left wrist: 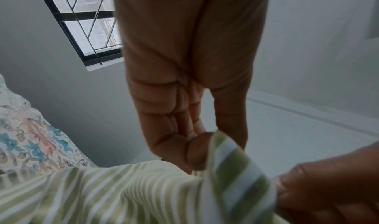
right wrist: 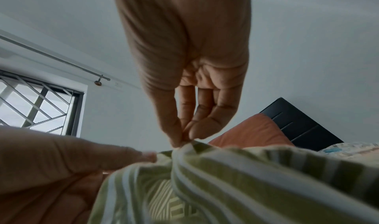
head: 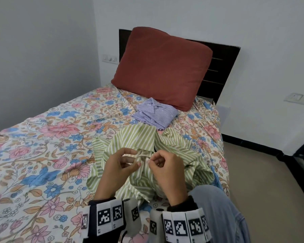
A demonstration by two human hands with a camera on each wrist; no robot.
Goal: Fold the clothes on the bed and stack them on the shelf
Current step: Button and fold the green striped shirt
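A green-and-white striped shirt (head: 167,151) lies crumpled on the near right part of the bed. My left hand (head: 130,159) pinches a raised fold of it, and my right hand (head: 155,159) pinches the same fold just to the right. The left wrist view shows thumb and fingers closed on the striped shirt (left wrist: 143,195). In the right wrist view my fingertips (right wrist: 184,136) nip the edge of the striped shirt (right wrist: 246,170). A folded blue-and-white striped shirt (head: 154,114) rests further up the bed, in front of the pillow. No shelf is in view.
The bed carries a floral sheet (head: 42,146). A rust-red pillow (head: 161,67) leans on the dark headboard (head: 221,67). Walls close in on the left and behind. Beige floor (head: 270,172) lies to the right. My knee in blue jeans (head: 218,213) rests on the bed's edge.
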